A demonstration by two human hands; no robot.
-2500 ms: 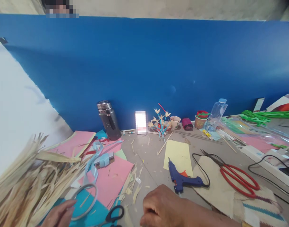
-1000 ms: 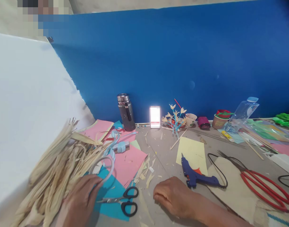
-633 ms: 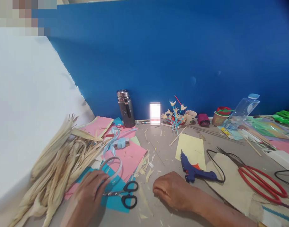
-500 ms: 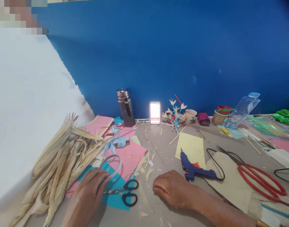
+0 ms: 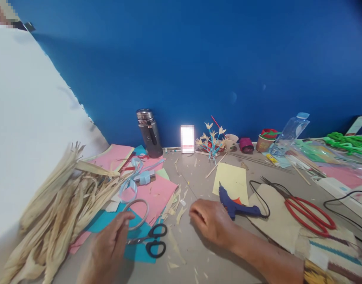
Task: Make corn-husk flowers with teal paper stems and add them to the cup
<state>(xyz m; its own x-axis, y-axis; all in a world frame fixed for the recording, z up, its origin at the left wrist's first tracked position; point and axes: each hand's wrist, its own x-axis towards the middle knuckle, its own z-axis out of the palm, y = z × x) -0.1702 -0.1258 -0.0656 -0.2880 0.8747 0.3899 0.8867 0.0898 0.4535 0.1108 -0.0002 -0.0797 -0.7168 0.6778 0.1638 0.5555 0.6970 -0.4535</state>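
Observation:
My left hand point(image 5: 108, 246) hovers over the blue paper point(image 5: 144, 252), palm turned inward, with fingers stretched out and nothing visible in them. Its fingertips are close to a pale tape ring point(image 5: 147, 213). Black-handled scissors point(image 5: 154, 232) lie on the blue paper beside this hand, their blades partly hidden by it. My right hand point(image 5: 212, 223) is low over the table's middle, its fingers curled together. A thin wire point(image 5: 189, 187) runs to its knuckles; whether the fingers grip it is hidden. A blue glue gun point(image 5: 236, 205) is just right of that hand, partly on yellow paper point(image 5: 240, 177).
Dried corn husks point(image 5: 55, 213) heap at left. A dark flask point(image 5: 150, 136), a bright blurred screen point(image 5: 187, 139), husk flowers point(image 5: 212, 142), cups and a plastic bottle point(image 5: 292, 132) line the blue wall. Red-handled shears point(image 5: 311, 215) and a white power strip point(image 5: 343, 197) lie at right.
The view has swung slightly right. My left hand has drawn back from the scissors and opened out. My right hand has shifted a little forward, toward the thin wire.

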